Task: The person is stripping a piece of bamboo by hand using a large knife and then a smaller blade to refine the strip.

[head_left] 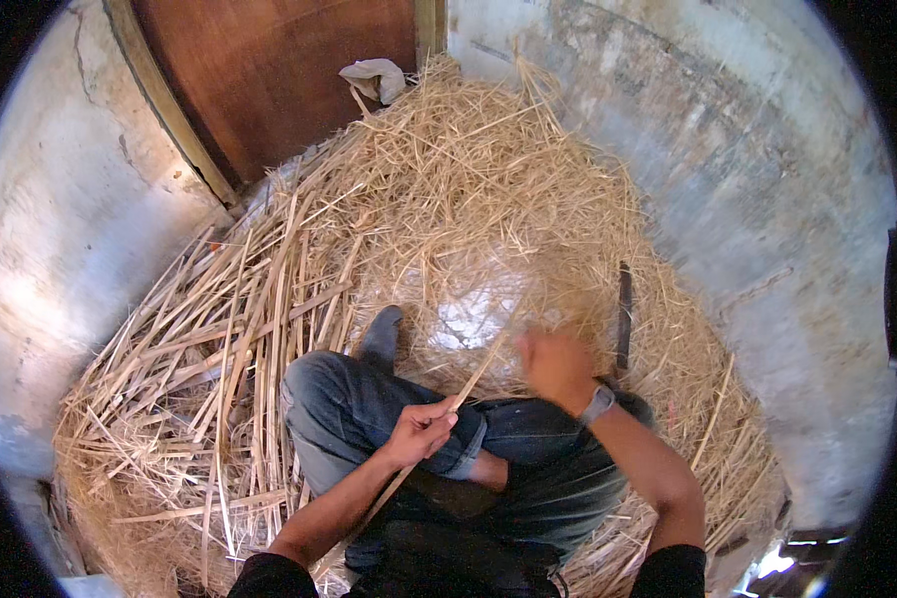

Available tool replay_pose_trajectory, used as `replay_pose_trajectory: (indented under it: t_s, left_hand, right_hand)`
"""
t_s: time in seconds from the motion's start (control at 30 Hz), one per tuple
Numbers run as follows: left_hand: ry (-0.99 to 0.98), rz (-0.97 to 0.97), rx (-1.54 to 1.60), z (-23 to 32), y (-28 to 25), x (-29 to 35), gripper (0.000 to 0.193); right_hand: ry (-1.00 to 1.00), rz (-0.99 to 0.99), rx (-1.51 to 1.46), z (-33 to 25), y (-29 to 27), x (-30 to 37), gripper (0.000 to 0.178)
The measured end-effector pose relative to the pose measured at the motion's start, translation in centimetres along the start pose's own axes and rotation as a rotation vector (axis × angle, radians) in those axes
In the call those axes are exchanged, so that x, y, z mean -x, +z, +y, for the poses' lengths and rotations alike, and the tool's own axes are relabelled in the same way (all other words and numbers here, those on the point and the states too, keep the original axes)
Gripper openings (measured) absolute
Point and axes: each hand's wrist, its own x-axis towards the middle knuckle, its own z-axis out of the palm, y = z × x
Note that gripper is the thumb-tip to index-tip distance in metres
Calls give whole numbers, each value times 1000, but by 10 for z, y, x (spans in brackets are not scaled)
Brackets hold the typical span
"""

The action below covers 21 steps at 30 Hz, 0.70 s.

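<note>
My left hand (421, 434) is closed around a long, narrow, pale strip (480, 371) that looks like split bamboo or dried stalk. The strip slants from beside my left forearm up toward my right hand, over my crossed legs in dark jeans (334, 404). My right hand (556, 369), with a watch (598, 404) at the wrist, is smeared by motion just right of the strip's upper part. Whether it grips anything cannot be made out. A pale blur of shavings lies in front of it.
Thin curled shavings (478, 149) are heaped ahead and to the right. Long flat strips (254, 349) lie piled on the left. A dark narrow bar (624, 317) rests among the shavings. Beyond stand a brown door (279, 70), a whitish cloth or sack (377, 78) and a stained wall (728, 169).
</note>
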Motion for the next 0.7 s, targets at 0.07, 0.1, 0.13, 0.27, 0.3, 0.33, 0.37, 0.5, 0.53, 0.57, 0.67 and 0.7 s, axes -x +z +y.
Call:
replay_pose_trajectory:
  t_s: [0.07,0.1,0.13,0.27,0.3,0.33,0.37,0.5,0.53,0.57,0.67,0.7]
  left_hand:
    - [-4,32,-61,-1,4,1,39]
    - [-4,31,-114,0,4,2,38]
    - [-3,32,-167,1,4,3,38]
    - [-4,62,-159,2,5,8,37]
    - [-37,8,-177,5,9,13,36]
    - [-65,-49,-194,10,13,14,35]
    - [-22,-119,-172,15,18,11,35]
    - [8,-61,-193,-3,7,1,38]
    - [1,-56,-188,-1,8,1,38]
    - [10,-62,-172,2,9,0,38]
    - [7,-70,-170,5,5,4,38]
    - [-5,-53,-155,2,6,3,38]
  right_hand:
    - [-69,-134,-40,-41,0,24,38]
    - [-127,-257,-86,-52,2,31,39]
    - [-122,-253,-88,-47,6,29,39]
    - [55,29,-63,47,25,-9,46]
    - [168,96,-32,73,16,-19,48]
    - [281,166,4,95,6,-25,50]
    - [291,179,11,115,2,-20,50]
    - [299,262,-229,126,9,-10,53]
    - [304,286,-309,117,7,-7,54]
    - [307,277,-310,107,4,-3,54]
    - [290,272,-474,55,-9,2,31]
    - [281,315,-412,44,-11,2,23]
